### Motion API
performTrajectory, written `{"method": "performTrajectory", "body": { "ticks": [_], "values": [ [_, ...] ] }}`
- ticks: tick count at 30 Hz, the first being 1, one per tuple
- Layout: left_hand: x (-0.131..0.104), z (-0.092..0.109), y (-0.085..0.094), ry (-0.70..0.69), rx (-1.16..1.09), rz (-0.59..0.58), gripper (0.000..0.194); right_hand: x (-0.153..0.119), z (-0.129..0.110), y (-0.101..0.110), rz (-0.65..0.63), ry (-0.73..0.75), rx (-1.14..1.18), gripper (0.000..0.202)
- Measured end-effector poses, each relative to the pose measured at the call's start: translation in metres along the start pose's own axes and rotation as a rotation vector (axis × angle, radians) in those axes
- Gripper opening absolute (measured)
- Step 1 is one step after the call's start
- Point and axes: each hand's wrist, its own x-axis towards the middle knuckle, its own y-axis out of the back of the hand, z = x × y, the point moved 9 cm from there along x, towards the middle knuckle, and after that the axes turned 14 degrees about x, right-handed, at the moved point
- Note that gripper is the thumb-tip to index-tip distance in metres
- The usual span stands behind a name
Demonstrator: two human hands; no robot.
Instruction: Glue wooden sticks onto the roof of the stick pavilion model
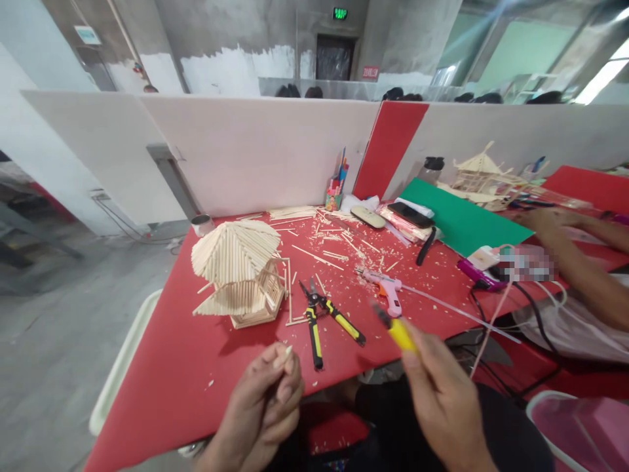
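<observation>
My left hand (270, 393) is closed in a pinch on a short pale wooden stick (288, 351), of which only the tip shows. Held in my right hand (442, 387) is a yellow-handled utility knife (401, 333), its dark blurred end pointing up and left. Beyond the hands lie black-and-yellow pliers (317, 314) with their handles spread. A pavilion model (238, 262) built of wooden sticks stands to the left, with a thin stick frame (289, 288) beside it. Right of the pliers rests a pink glue gun (390, 292) with a long clear glue stick.
Loose sticks and shavings (339, 242) litter the red tabletop (162, 373). A pen cup (333, 196), a glasses case (368, 217) and a phone (411, 214) sit at the back. A green board (462, 216) lies rightward, near a co-worker's arm (570, 262). A white partition (275, 151) stands behind.
</observation>
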Motion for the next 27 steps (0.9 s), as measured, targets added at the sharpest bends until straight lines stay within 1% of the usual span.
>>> {"method": "performTrajectory", "body": {
  "ticks": [1,2,3,4,5,7,11,15,17,19,21,22,23,24,25,26,27],
  "values": [
    [0.003,-0.003,0.001,0.009,0.006,0.005,0.016,-0.001,-0.01,-0.011,-0.099,0.016,0.088,0.039],
    [0.006,-0.004,0.001,-0.012,0.012,0.008,0.016,-0.004,-0.021,-0.022,-0.179,0.034,0.156,0.041],
    [0.009,-0.006,0.002,-0.019,0.031,0.015,0.017,-0.006,-0.032,-0.031,-0.231,0.059,0.211,0.041],
    [0.011,-0.008,0.003,-0.022,0.053,0.023,0.018,-0.008,-0.041,-0.037,-0.256,0.076,0.247,0.042],
    [0.013,-0.008,0.004,-0.029,0.075,0.03,0.019,-0.01,-0.047,-0.042,-0.269,0.087,0.271,0.042],
    [0.014,-0.009,0.006,-0.035,0.109,0.041,0.02,-0.012,-0.05,-0.047,-0.269,0.094,0.293,0.042],
    [0.012,-0.01,0.009,-0.049,0.132,0.053,0.021,-0.013,-0.048,-0.047,-0.272,0.102,0.294,0.043],
    [0.014,-0.012,0.01,-0.07,0.16,0.065,0.022,-0.013,-0.051,-0.049,-0.297,0.099,0.271,0.042],
    [0.014,-0.013,0.008,-0.067,0.155,0.061,0.021,-0.014,-0.054,-0.05,-0.294,0.099,0.251,0.042],
    [0.011,-0.012,0.005,-0.048,0.126,0.041,0.019,-0.014,-0.055,-0.05,-0.291,0.133,0.225,0.041],
    [0.004,-0.009,-0.001,-0.028,0.08,0.003,0.019,-0.012,-0.047,-0.046,-0.253,0.171,0.117,0.04],
    [-0.001,-0.006,-0.005,-0.03,0.057,-0.02,0.019,-0.01,-0.038,-0.041,-0.203,0.173,0.024,0.039],
    [-0.005,-0.003,-0.008,-0.028,0.045,-0.047,0.021,-0.006,-0.025,-0.033,-0.122,0.139,-0.106,0.038],
    [-0.009,0.0,-0.01,-0.04,0.049,-0.056,0.02,-0.002,-0.012,-0.023,-0.012,0.088,-0.23,0.037],
    [-0.012,0.002,-0.013,-0.047,0.05,-0.082,0.02,0.001,0.004,-0.016,0.063,0.003,-0.316,0.039],
    [-0.014,0.001,-0.016,-0.038,0.059,-0.106,0.021,0.004,0.018,-0.015,0.091,-0.085,-0.352,0.041],
    [-0.013,0.0,-0.015,-0.028,0.068,-0.091,0.021,0.008,0.029,-0.021,0.067,-0.147,-0.351,0.043]
  ]
}}
